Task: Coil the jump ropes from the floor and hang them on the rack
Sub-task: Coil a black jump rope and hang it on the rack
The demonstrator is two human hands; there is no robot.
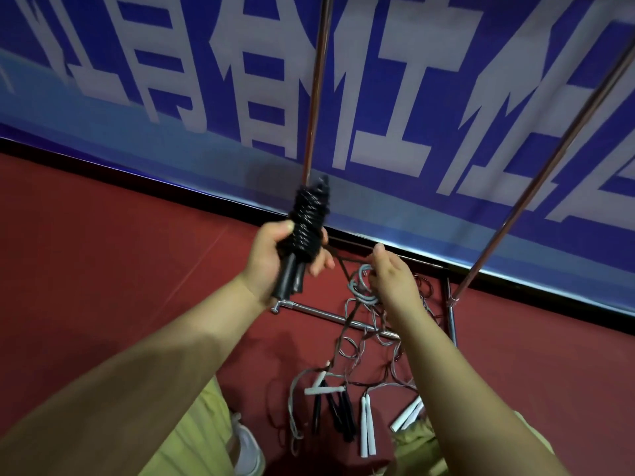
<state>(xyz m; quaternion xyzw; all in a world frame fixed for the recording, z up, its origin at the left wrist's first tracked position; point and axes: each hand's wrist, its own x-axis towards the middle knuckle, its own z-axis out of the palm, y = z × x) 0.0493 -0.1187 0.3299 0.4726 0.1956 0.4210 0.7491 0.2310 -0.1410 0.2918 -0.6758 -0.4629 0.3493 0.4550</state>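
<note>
coiled rope: a black jump rope (307,218) wound tightly round itself into a thick bundle, held upright above the floor, its 2 black handles (288,278) sticking out below the palm.
left hand: the left hand (275,255) is clamped round the lower part of the bundle, thumb on the near side, fingers curled round the far side.
right hand: the right hand (391,276), just right of the left one, has its fingers curled, and a grey rope loop (362,283) hangs by them; whether it truly pinches the loop i cannot tell.
loose ropes: below the right hand a tangle of thin ropes (374,341) lies on the floor, with white handles (367,427) and black handles (338,413) nearer the person.
rack: metal poles (318,87) rise beyond the left hand's bundle and to the right of the right hand; a low base bar (330,316) lies under both wrists.
floor: dark red floor (120,252).
wall: a blue banner (446,97) with large white characters behind the rack.
person: tan trousers (192,434) and a white shoe (247,448) under the left forearm.
</note>
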